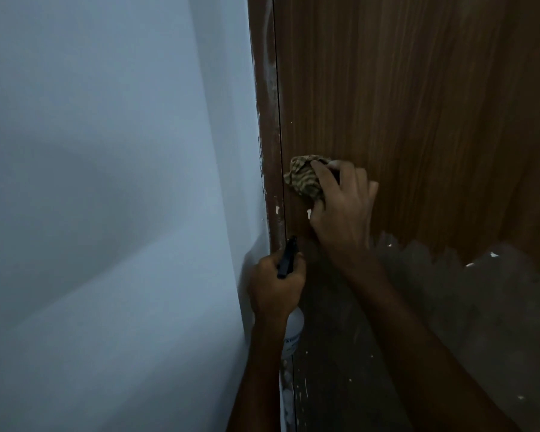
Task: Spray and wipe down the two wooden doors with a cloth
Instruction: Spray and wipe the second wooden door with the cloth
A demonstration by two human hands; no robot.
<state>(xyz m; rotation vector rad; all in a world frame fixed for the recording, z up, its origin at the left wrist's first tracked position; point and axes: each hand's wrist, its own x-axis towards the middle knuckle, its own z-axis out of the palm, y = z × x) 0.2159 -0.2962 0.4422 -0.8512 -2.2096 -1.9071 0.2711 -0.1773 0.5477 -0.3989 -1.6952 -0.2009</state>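
A brown wooden door (418, 104) fills the right half of the head view, its lower part dull and worn. My right hand (340, 207) grips a crumpled striped cloth (304, 177) and presses it against the door near its left edge. Lower down, my left hand (275, 285) holds a spray bottle (292, 333) by its black trigger head; the white bottle body hangs below the hand, close to the door frame.
A pale blue-grey wall (106, 198) takes up the left half. The brown door frame (268, 135) between wall and door carries white paint smears. Small white paint specks dot the door's lower part.
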